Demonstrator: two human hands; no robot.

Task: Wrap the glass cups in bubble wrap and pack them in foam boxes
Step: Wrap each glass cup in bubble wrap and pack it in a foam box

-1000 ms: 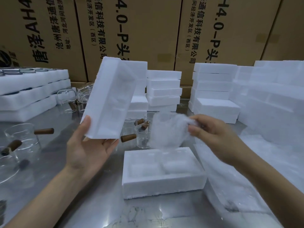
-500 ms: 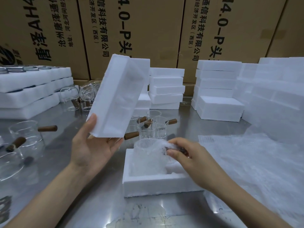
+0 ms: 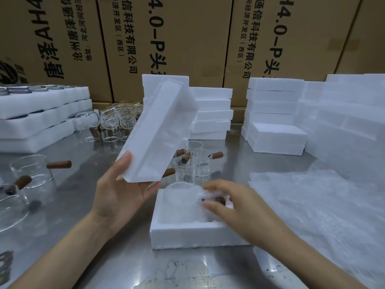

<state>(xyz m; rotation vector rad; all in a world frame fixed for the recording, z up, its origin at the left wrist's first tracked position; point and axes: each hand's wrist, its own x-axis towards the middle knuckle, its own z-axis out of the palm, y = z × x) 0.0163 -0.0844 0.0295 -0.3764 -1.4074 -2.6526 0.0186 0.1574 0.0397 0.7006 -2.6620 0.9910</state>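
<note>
Bubble-wrapped glass cup (image 3: 180,200), probably fragile, is pinched at its wooden handle by right hand (image 3: 233,207); white foam lid (image 3: 158,134) gripped by left hand (image 3: 118,197).

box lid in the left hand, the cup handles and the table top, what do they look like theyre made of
Box lid: looks like white expanded foam, matte, with a grainy, crumbly edge. Cup handles: probably wood, brown and dull with a faint grain, though a wood-look coating is possible. Table top: seems to be bare metal, likely stainless steel, grey with blurred reflections.
</note>
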